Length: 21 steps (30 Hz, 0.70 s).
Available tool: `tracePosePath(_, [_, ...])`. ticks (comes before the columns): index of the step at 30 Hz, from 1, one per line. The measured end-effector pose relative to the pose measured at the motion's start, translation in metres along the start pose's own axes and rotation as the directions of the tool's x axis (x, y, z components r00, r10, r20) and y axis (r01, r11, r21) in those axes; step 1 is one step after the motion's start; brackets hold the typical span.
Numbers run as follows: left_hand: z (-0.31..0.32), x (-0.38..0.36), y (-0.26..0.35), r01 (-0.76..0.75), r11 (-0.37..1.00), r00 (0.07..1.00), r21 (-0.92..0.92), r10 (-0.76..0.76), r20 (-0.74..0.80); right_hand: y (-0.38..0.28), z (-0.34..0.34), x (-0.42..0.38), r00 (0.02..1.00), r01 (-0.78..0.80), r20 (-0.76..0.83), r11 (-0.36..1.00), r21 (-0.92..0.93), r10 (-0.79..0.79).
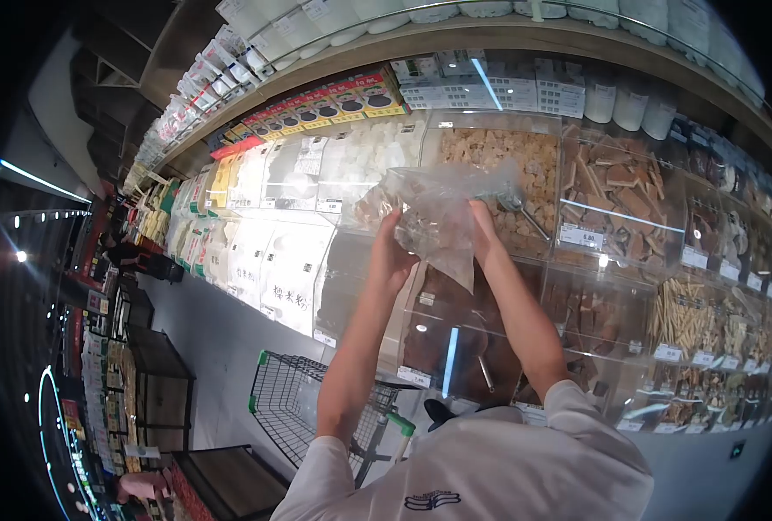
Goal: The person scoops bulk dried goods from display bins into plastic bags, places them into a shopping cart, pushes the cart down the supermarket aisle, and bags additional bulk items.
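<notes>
A clear plastic bag [438, 221] is stretched between my two hands, over the front of the bulk bins. My left hand [390, 256] grips its left side, thumb pointing up. On the opposite side, the fingers of my right hand [485, 233] close on the bag's edge, partly hidden by the plastic. Behind the bag is a clear bin of amber-brown lumps [529, 161]. A scoop with a metal handle [535, 224] lies at that bin, just right of my right hand. White chunks [377, 152] fill the bin to the left.
A bin of flat brown slabs [616, 178] bears a price tag [580, 236]. Lower bins [442, 326] have clear lids. White flour sacks [286, 269] stand at left, and a green-trimmed shopping cart [295, 404] is below. A wooden shelf [525, 39] runs overhead.
</notes>
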State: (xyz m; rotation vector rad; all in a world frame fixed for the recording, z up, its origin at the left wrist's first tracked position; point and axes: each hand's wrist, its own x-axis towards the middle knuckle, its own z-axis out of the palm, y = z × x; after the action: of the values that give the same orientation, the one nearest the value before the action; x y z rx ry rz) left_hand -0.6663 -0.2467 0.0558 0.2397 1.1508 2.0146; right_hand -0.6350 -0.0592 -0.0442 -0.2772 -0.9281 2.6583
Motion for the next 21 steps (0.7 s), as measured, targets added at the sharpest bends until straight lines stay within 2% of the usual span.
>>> tracePosePath(1, [0.002, 0.017, 0.005, 0.028, 1.0, 0.999, 0.012, -0.028, 0.015, -0.009, -0.002, 0.01, 0.997, 0.054, 0.051, 0.996, -0.076, -0.05])
tracePosePath(4, [0.011, 0.065, 0.012, 0.03, 0.994, 0.999, 0.106, -0.029, -0.016, -0.036, -0.006, 0.029, 0.993, -0.115, 0.007, 0.95, 0.289, 0.118])
tracePosePath(5, [0.013, 0.08, 0.014, 0.026, 0.988, 0.999, 0.151, -0.021, -0.033, -0.03, -0.028, 0.05, 0.987, -0.159, 0.028, 0.925, 0.346, 0.159])
tracePosePath(6, [0.014, 0.094, 0.015, 0.025, 0.981, 0.999, 0.195, -0.016, -0.05, -0.031, -0.035, 0.053, 0.988, -0.134, -0.027, 0.937, 0.323, 0.151])
tracePosePath(8, [0.028, 0.111, 0.024, 0.022, 0.961, 0.995, 0.276, 0.006, -0.099, -0.03, -0.042, 0.056, 0.981, -0.094, -0.139, 0.958, 0.269, 0.136])
tracePosePath(9, [0.031, 0.119, 0.027, 0.029, 0.963, 0.995, 0.269, -0.001, -0.102, -0.041, -0.03, 0.035, 0.964, -0.021, -0.259, 0.985, 0.17, 0.065])
tracePosePath(10, [0.034, 0.129, 0.032, 0.033, 0.964, 0.995, 0.264, -0.006, -0.103, -0.043, -0.029, 0.023, 0.953, 0.031, -0.302, 0.999, 0.011, -0.026])
tracePosePath(12, [0.028, 0.156, 0.038, 0.033, 0.963, 0.998, 0.266, -0.02, -0.052, -0.043, -0.03, 0.0, 0.914, 0.117, -0.338, 0.944, -0.308, -0.223])
tracePosePath(13, [0.032, 0.161, 0.043, 0.034, 0.963, 0.999, 0.268, -0.024, -0.039, -0.05, -0.026, -0.018, 0.862, 0.22, -0.279, 0.807, -0.549, -0.424])
tracePosePath(14, [0.035, 0.164, 0.044, 0.035, 0.963, 0.999, 0.268, -0.028, -0.029, -0.057, -0.027, -0.032, 0.816, 0.216, -0.22, 0.635, -0.742, -0.534])
tracePosePath(15, [0.051, 0.158, 0.048, 0.042, 0.953, 0.994, 0.3, -0.01, -0.106, -0.065, -0.034, -0.045, 0.772, 0.188, -0.132, 0.422, -0.887, -0.622])
tracePosePath(16, [0.054, 0.159, 0.047, 0.037, 0.943, 0.994, 0.33, -0.001, -0.109, -0.072, -0.04, -0.053, 0.731, 0.143, -0.019, 0.181, -0.973, -0.682])
tracePosePath(19, [0.06, 0.166, 0.042, 0.023, 0.909, 0.995, 0.416, 0.022, -0.102, -0.084, -0.055, -0.067, 0.747, -0.126, 0.102, -0.29, -0.949, -0.657])
tracePosePath(21, [0.061, 0.17, 0.04, 0.011, 0.886, 0.997, 0.464, 0.029, -0.078, -0.084, -0.067, -0.069, 0.829, -0.192, 0.047, -0.363, -0.912, -0.558])
